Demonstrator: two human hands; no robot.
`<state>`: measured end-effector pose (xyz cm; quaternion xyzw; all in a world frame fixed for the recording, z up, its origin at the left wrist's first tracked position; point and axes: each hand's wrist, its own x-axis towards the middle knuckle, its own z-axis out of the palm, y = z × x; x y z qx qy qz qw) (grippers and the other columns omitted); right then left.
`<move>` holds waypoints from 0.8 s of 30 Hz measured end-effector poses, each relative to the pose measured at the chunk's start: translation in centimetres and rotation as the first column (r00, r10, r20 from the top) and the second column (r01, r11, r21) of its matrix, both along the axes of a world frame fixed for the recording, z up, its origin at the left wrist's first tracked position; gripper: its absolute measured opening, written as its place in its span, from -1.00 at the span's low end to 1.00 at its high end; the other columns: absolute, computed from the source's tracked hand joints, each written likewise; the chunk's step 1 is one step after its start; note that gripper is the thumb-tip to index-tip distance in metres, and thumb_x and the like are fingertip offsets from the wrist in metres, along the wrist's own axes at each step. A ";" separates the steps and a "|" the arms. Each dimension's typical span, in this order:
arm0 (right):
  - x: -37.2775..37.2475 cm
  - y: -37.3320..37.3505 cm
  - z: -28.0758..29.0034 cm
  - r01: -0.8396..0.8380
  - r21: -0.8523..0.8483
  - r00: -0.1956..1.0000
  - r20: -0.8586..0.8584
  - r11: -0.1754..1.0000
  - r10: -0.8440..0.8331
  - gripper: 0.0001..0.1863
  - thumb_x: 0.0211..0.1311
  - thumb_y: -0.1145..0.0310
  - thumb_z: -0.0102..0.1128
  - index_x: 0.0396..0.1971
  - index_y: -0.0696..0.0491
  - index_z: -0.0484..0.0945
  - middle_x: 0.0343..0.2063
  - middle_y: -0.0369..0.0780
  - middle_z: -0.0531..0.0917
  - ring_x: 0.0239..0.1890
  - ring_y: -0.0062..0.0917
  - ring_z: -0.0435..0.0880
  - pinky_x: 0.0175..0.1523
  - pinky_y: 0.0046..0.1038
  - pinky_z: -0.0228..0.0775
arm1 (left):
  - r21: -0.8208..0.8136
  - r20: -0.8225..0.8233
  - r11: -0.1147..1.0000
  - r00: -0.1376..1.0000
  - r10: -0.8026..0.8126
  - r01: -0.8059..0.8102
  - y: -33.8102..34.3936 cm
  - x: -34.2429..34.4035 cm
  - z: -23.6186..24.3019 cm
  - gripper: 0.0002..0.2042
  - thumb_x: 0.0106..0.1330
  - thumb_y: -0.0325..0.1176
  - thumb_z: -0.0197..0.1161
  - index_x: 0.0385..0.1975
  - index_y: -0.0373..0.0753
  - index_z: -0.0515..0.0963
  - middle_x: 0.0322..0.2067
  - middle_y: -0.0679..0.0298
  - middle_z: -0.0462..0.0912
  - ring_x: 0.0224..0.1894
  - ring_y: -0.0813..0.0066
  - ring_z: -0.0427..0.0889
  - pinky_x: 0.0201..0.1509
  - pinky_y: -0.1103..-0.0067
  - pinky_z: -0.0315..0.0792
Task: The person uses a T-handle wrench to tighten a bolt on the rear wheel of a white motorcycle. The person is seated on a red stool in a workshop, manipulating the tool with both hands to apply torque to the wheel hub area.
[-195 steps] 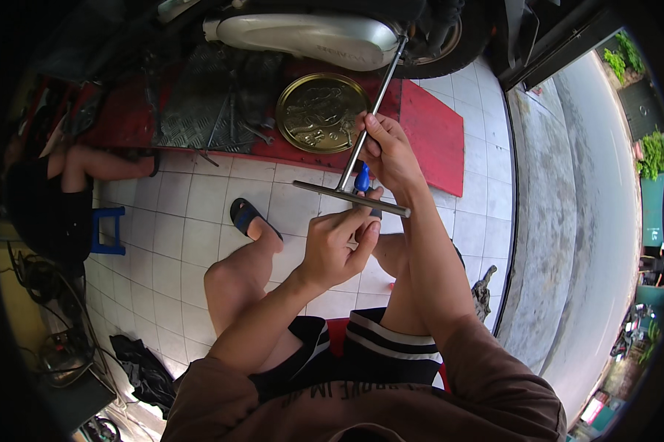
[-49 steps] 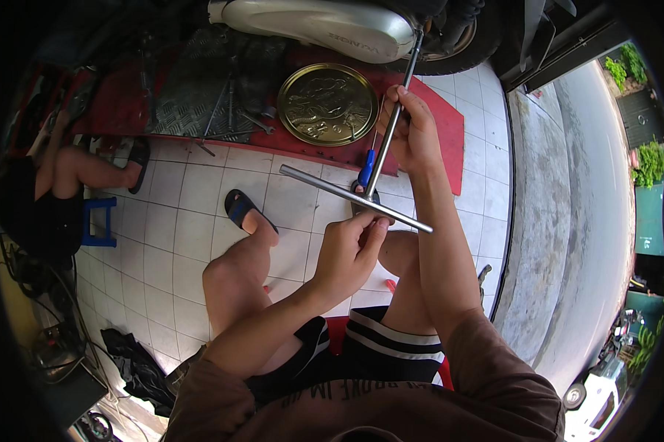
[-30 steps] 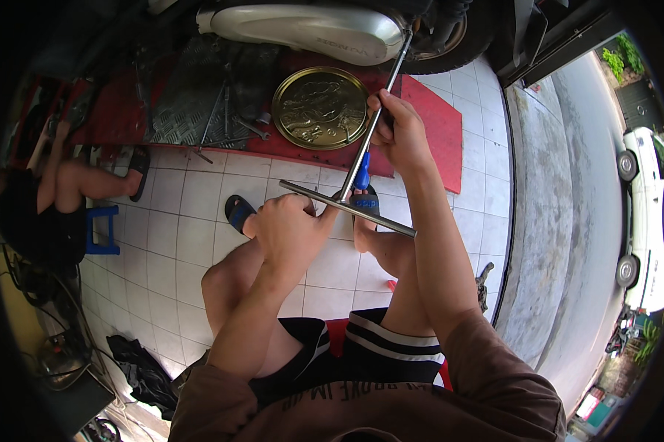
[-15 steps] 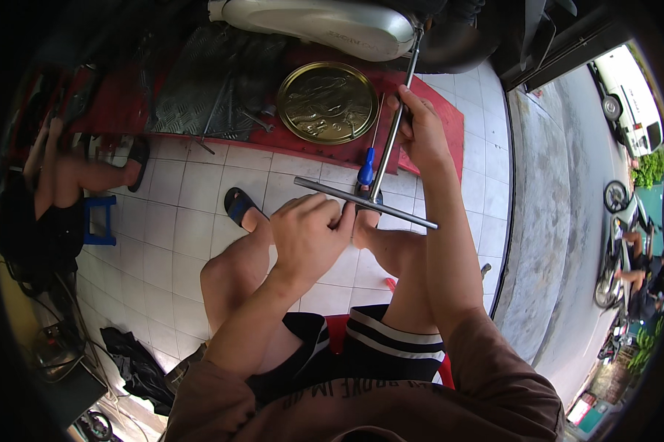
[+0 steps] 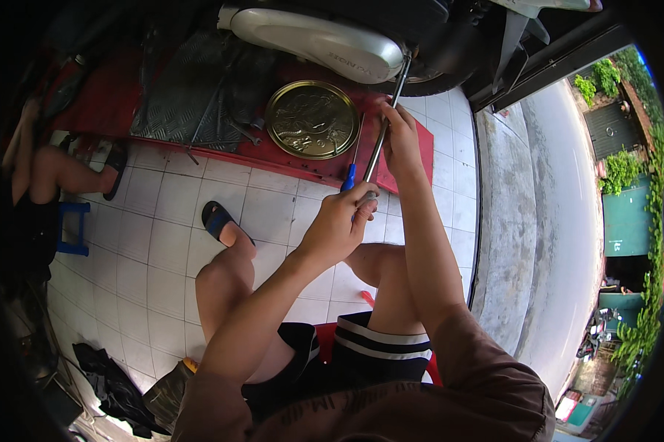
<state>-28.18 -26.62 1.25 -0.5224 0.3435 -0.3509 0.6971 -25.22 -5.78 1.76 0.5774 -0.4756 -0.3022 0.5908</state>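
Observation:
A long steel T-handle wrench (image 5: 377, 155) reaches from my hands up to the underside of a motorbike, its far end against the vehicle beside a silver engine cover (image 5: 324, 46). My right hand (image 5: 401, 140) is wrapped round the shaft about midway. My left hand (image 5: 339, 227) is closed round the handle end; the crossbar is mostly hidden by its fingers. Just beyond my left hand, a blue-handled screwdriver (image 5: 349, 177) leans near the edge of the red platform (image 5: 287, 168). A round gold-coloured tray (image 5: 313, 120) lies on the platform to the left of the wrench.
Spanners (image 5: 247, 132) lie on the dark tread plate (image 5: 173, 118) left of the tray. A motorbike tyre (image 5: 438, 85) is beyond my right hand. At far left, another person (image 5: 33, 177) sits by a blue stool (image 5: 72, 228). A road (image 5: 553, 199) runs along the right.
The wrench's crossbar has turned from lying across my view to mostly hidden in my left hand. My left fingers have closed round it. The view has shifted slightly.

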 end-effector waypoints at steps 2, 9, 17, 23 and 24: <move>1.1 -0.5 0.9 0.067 -0.149 0.997 -0.017 0.987 -0.070 -0.68 0.31 0.32 0.13 0.00 0.09 0.43 -0.34 -0.26 0.59 -0.51 -0.62 0.55 -0.44 -0.57 0.38 | -0.020 -0.061 1.000 0.998 -0.021 0.020 0.0 0.1 0.3 -0.84 0.46 -0.40 0.01 -0.14 -0.33 0.48 -0.40 0.11 0.70 -0.32 0.34 0.73 -0.22 0.50 0.53; 4.5 -8.9 1.6 0.311 -0.408 0.921 -0.093 0.858 -0.378 -0.59 0.13 0.51 0.18 0.03 0.20 0.46 -0.23 -0.19 0.64 -0.34 -0.55 0.62 -0.25 -0.48 0.46 | -0.148 -0.272 0.989 0.960 -0.070 0.031 -0.5 -0.4 1.2 -0.79 0.50 -0.34 -0.03 -0.20 -0.36 0.47 -0.44 0.19 0.65 -0.35 0.47 0.71 -0.35 0.60 0.49; 4.1 -9.7 2.6 0.282 -0.469 0.892 -0.194 0.837 -0.409 -0.78 -0.04 0.59 0.20 -0.31 0.24 0.63 -0.48 -0.22 0.66 -0.42 -0.60 0.61 -0.28 -0.62 0.42 | -0.205 -0.323 0.978 0.942 -0.093 0.026 0.4 -1.6 1.7 -0.77 0.49 -0.34 0.00 -0.33 -0.37 0.46 -0.52 0.19 0.61 -0.48 0.47 0.67 -0.37 0.60 0.53; 2.1 -7.0 -4.5 0.084 -0.310 0.965 -0.210 0.947 -0.155 -0.89 -0.04 0.64 0.17 -0.44 0.27 0.60 -0.57 -0.21 0.63 -0.53 -0.58 0.61 -0.39 -0.59 0.40 | -0.152 -0.312 0.988 0.949 -0.051 0.003 2.0 -5.1 2.0 -0.74 0.49 -0.29 0.03 -0.36 -0.38 0.47 -0.66 0.29 0.56 -0.63 0.64 0.57 -0.54 0.67 0.40; 1.7 -6.0 -6.5 0.046 -0.248 0.963 -0.245 0.968 -0.109 -0.90 -0.03 0.65 0.17 -0.45 0.28 0.59 -0.58 -0.21 0.62 -0.54 -0.57 0.61 -0.39 -0.59 0.40 | -0.121 -0.348 0.993 0.936 -0.045 0.003 2.1 -5.9 1.6 -0.73 0.50 -0.28 0.04 -0.36 -0.38 0.47 -0.66 0.29 0.55 -0.64 0.64 0.54 -0.54 0.69 0.39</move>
